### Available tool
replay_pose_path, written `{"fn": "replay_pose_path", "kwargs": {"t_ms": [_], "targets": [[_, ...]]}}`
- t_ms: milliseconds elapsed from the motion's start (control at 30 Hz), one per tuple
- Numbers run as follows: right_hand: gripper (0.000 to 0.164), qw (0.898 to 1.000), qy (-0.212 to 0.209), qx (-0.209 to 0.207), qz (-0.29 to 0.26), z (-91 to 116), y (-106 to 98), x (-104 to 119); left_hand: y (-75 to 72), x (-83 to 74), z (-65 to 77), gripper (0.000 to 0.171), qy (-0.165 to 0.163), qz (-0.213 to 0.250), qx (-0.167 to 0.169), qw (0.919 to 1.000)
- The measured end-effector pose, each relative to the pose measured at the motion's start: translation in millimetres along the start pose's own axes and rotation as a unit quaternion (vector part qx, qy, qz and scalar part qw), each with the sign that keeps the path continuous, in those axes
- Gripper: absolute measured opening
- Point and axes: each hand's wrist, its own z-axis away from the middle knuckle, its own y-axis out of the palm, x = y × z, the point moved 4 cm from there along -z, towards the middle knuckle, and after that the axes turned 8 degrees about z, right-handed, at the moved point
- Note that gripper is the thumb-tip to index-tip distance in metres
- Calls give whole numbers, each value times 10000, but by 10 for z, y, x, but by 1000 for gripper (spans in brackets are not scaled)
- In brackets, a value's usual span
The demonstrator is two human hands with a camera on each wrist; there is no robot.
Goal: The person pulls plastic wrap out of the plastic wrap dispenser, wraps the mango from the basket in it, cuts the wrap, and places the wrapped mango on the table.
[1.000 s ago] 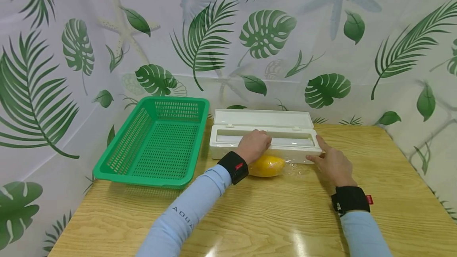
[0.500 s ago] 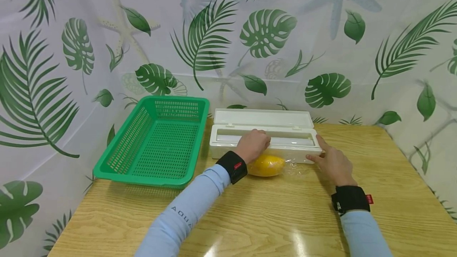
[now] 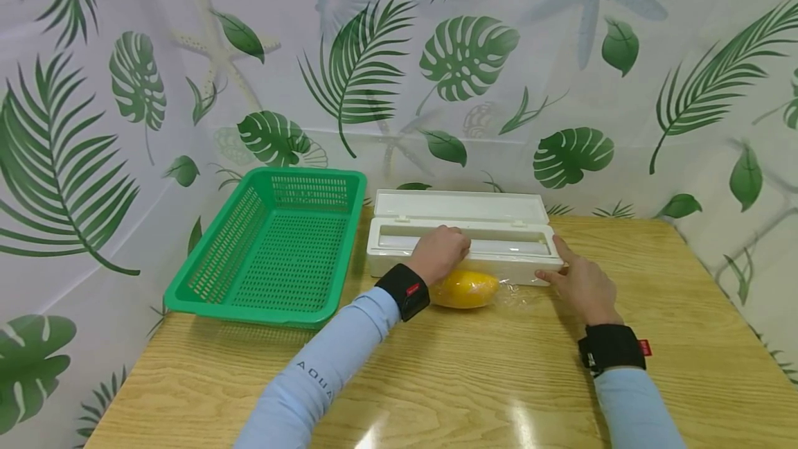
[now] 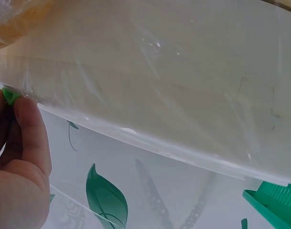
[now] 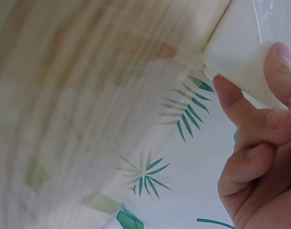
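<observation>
White box lies open near the table's far edge in the head view, film-wrapped yellow fruit before it, "AQUA" on the left sleeve. From the left wrist, left hand pinches a green piece; from the right, right hand grips the box's end

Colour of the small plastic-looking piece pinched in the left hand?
Bright green; the small plastic-looking piece shows best in the left wrist view.
</observation>
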Motion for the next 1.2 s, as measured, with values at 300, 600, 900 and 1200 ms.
{"fn": "replay_pose_path", "kwargs": {"t_ms": [300,600,900,1200], "targets": [[82,9999,-121,-86,-16,2,0,-15,-27,19,24,15,-19,-95,60,9999],[82,9999,-125,-86,-37,6,-5,-6,-41,40,51,15,15,-140,-45,9999],[82,9999,-121,-95,-23,10,-7,9,-35,80,70,16,74,-116,-71,9999],[82,9999,-125,-105,-9,-1,2,-4,-56,98,91,16,-25,-39,-58,10000]]}}
